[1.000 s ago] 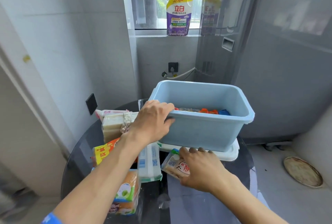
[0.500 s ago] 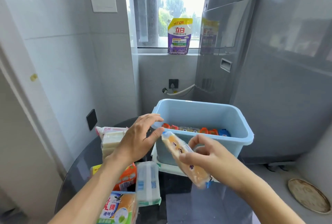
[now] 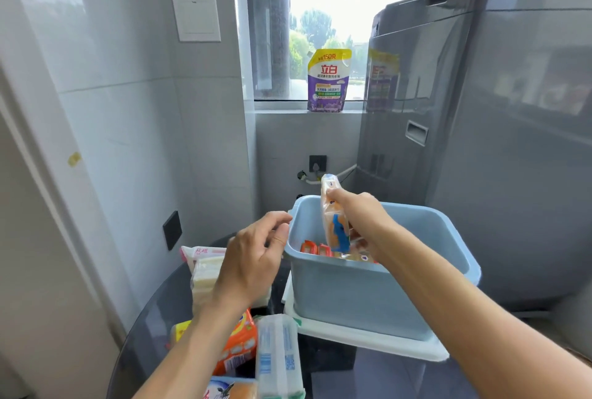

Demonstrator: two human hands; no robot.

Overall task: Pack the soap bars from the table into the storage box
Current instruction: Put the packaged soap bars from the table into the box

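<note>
Packing was judged partly done: one wrapped soap bar (image 3: 333, 222) was gripped upright by the right hand (image 3: 358, 216) over the storage box (image 3: 368, 296), where at least three packets lay. Left of the box, about six packs remained on the bench (image 3: 153, 318); the left hand (image 3: 253, 257) hovered, loosely curled, holding nothing

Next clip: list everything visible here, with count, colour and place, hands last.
Plastic storage box: one, light blue, on white lid.
Wrapped soap bar: one, orange-and-clear, held over box.
Soap packs in box: several, orange, box bottom.
Soap packs on table: several, orange, white, cream, left of box.
Round glass table: one, dark.
Detergent pouch: one, purple-yellow, windowsill.
Washing machine: one, grey, right.
Left hand: empty, beside box.
Right hand: grips soap bar.
</note>
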